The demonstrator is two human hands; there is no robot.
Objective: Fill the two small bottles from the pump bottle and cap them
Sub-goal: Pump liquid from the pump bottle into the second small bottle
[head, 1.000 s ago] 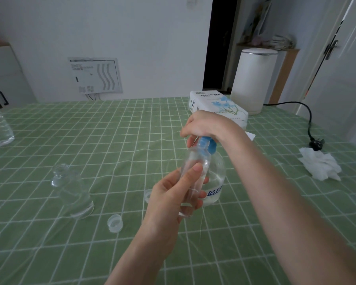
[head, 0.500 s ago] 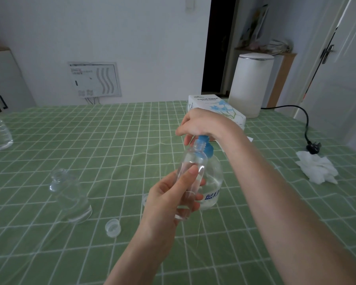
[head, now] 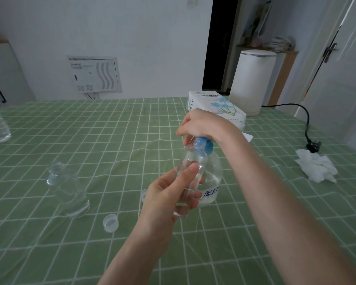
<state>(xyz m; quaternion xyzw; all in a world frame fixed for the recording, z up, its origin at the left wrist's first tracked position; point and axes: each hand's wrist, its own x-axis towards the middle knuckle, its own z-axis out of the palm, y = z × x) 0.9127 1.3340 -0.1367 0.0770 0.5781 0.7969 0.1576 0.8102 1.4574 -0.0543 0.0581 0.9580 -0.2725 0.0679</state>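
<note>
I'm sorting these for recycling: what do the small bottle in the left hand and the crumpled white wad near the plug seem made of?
Small bottle in the left hand: see-through with bright glints, probably clear glossy plastic, possibly glass. White wad: soft matte tissue paper, judging by its loose crumpled folds.

A tissue box [head: 216,108] sits beside a white canister [head: 251,83]; crumpled tissue [head: 317,167] lies near a plug [head: 313,145]

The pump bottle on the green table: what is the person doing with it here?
The left hand holds one small clear bottle tilted, its mouth at the blue pump head. The right hand grips the top of the pump bottle from above. The other small bottle stands uncapped to the left, a loose cap lying near it. Neither is capped yet.
</note>
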